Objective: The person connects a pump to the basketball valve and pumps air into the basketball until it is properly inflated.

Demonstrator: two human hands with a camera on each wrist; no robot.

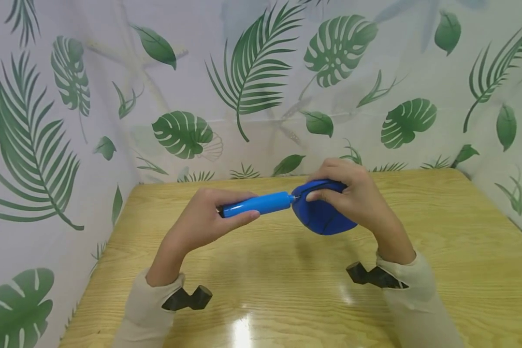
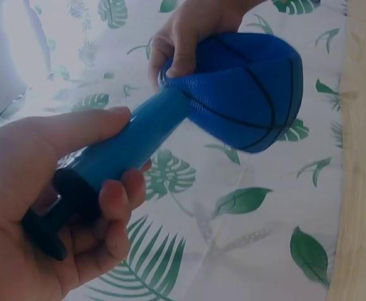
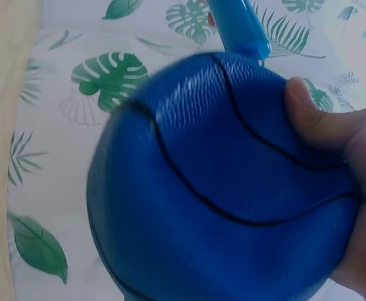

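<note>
A light-blue hand pump (image 1: 257,205) with a black handle (image 2: 48,229) lies in my left hand (image 1: 204,215), thumb on one side and fingers curled round the other. Its narrow tip meets the edge of a dark-blue ball (image 1: 324,217) with black seam lines; how deep the needle sits cannot be seen. The ball is partly deflated, its side caved in, as the right wrist view shows. My right hand (image 1: 352,191) grips the ball, thumb pressed on the near face close to the pump tip. Both things are held above the table.
A wood-grain table (image 1: 261,290) stretches under both hands. Behind it and at the sides hangs a white cloth (image 1: 261,159) printed with green leaves. Black wrist mounts (image 1: 187,298) sit on both sleeves.
</note>
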